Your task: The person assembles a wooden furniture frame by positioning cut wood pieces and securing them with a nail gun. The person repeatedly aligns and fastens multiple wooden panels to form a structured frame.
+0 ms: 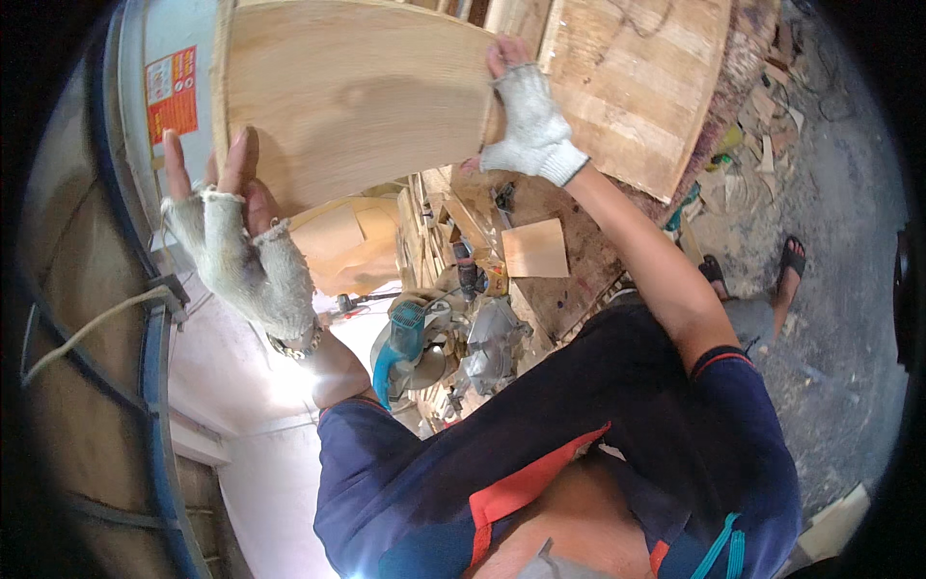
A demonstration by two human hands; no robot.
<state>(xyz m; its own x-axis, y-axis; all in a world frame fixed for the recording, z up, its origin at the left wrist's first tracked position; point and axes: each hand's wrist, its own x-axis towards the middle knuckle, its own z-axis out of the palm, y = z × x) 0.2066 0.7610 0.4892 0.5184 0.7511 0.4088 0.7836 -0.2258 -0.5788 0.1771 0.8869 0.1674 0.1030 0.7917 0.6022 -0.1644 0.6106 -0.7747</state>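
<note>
A wide plywood panel (357, 96) stands tilted across the upper left. My right hand (535, 121), in a white fingerless glove, grips the panel's right edge, with the fingertips at its far part and the thumb near the lower corner. At the panel's left edge is my left hand (246, 241), in a worn, greyish fingerless glove. Its fingers are stretched out and apart; one overlaps the panel's edge and another points up beside it. Whether the left fingers press on the wood I cannot tell.
Another wooden panel (637, 87) lies at the upper right. Below the hands are a teal power saw (400, 347), a drill (466, 270), a small square board (535, 249) and wood strips (415, 227). Offcuts litter the floor (830, 289) at right, near another person's sandalled foot (793, 256).
</note>
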